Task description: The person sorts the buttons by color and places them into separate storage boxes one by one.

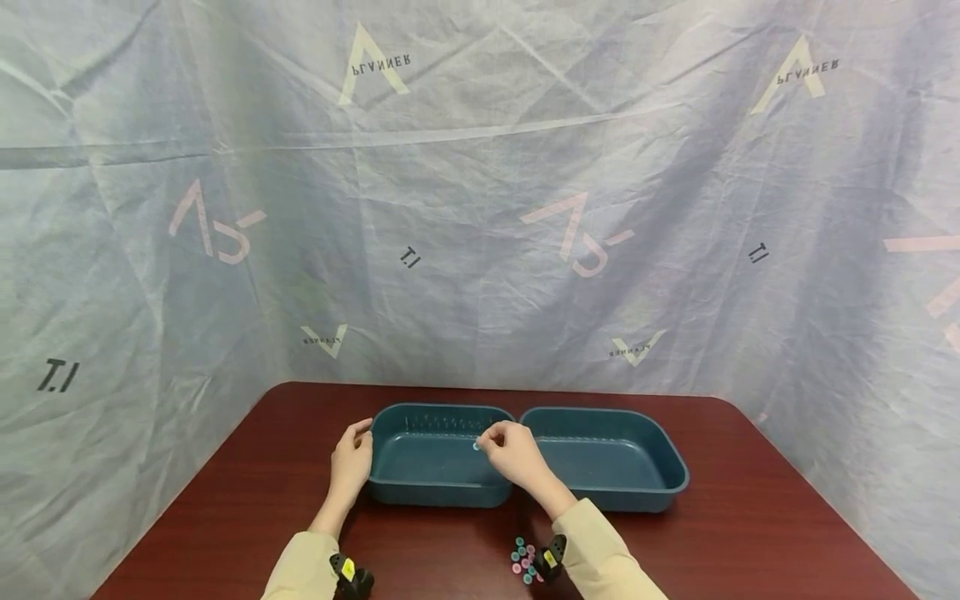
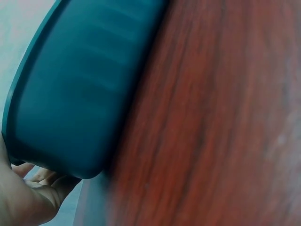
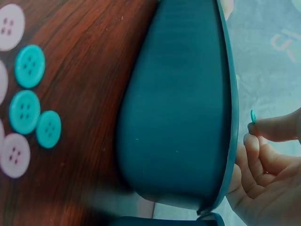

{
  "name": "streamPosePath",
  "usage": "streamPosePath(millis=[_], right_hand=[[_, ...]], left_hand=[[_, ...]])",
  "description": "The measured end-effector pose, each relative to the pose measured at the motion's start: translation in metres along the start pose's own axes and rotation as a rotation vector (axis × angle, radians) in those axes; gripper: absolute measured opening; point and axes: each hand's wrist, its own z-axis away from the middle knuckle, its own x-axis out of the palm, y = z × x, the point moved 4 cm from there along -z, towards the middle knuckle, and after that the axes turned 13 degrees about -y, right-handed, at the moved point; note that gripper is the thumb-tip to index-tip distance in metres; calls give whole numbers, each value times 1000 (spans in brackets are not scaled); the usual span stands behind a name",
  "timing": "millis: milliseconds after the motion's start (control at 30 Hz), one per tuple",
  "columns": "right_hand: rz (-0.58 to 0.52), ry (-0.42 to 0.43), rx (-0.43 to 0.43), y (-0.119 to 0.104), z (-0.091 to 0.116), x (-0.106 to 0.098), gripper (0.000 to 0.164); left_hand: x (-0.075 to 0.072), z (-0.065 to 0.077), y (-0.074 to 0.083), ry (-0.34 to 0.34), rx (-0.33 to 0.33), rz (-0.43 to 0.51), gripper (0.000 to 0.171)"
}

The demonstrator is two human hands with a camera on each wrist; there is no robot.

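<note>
My right hand (image 1: 513, 454) pinches a small teal button (image 3: 253, 116) between thumb and index finger, above the right part of the left blue-green tray (image 1: 442, 497). Its other fingers are loosely bent, as the right wrist view shows. My left hand (image 1: 351, 462) rests against the outer left end of that same tray, its fingers partly hidden behind the tray's corner in the left wrist view. Teal and pink buttons (image 3: 25, 112) lie in a loose group on the table, in front of the trays and close to my right wrist.
A second blue-green tray (image 1: 637, 500) stands to the right, side by side with the first. Both sit on a dark red wooden table (image 1: 247, 508). Printed grey cloth (image 1: 465, 317) hangs behind the table and along both sides. Each wrist carries a small black camera (image 1: 551, 557).
</note>
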Motion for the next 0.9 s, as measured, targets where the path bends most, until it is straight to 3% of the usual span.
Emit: streamPosePath(millis=[900], right_hand=[[56, -47, 42, 11, -24, 25, 21]], left_hand=[[2, 1, 0, 31, -10, -3, 39]])
